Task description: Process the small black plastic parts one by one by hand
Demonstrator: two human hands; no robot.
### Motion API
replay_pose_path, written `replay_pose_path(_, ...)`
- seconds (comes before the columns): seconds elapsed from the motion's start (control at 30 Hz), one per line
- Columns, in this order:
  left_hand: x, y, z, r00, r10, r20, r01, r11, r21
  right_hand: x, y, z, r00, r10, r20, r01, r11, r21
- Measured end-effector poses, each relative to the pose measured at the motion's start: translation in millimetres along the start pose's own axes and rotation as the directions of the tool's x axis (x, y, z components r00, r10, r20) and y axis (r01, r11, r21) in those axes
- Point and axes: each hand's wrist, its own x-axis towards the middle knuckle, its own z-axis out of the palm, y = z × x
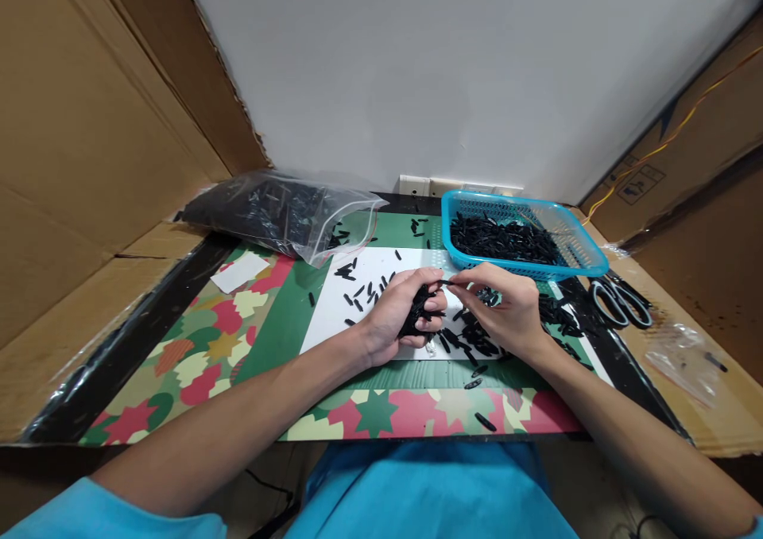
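My left hand (405, 316) is curled around a bunch of small black elongated pieces (420, 313), palm turned toward the middle. Beside it, my right hand (501, 304) pinches one slim black piece (446, 282), whose other end meets the left thumb and fingertip. Many more loose black pieces (477, 334) lie on the white sheet (325, 316) beneath both hands. What kind of part they are, I cannot tell. Behind the right hand stands a blue plastic basket (587, 262) with a heap of the same black pieces inside.
A clear zip bag (256, 209) full of dark pieces lies back left. Scissors (620, 302) and a small clear bag (685, 360) are at the right. A white paper piece (239, 272) rests on the patterned sheet. Cardboard walls (89, 126) and power sockets (414, 186) border the table.
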Motion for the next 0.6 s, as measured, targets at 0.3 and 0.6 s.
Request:
replay_pose_path(0.3,-1.3,1.4,2.0,0.999,-0.044,-0.003,0.044,0.998,-0.034,0.7,-2.5,-0.4,0.998,0.063,0.010,-0.063,0.998,-0.018)
replay_pose_path(0.6,0.1,1.2,1.0,0.999,-0.041,0.001,0.041,0.998,-0.046,3.2,-5.6,-2.8,0.989,0.150,0.019,-0.151,0.982,0.110)
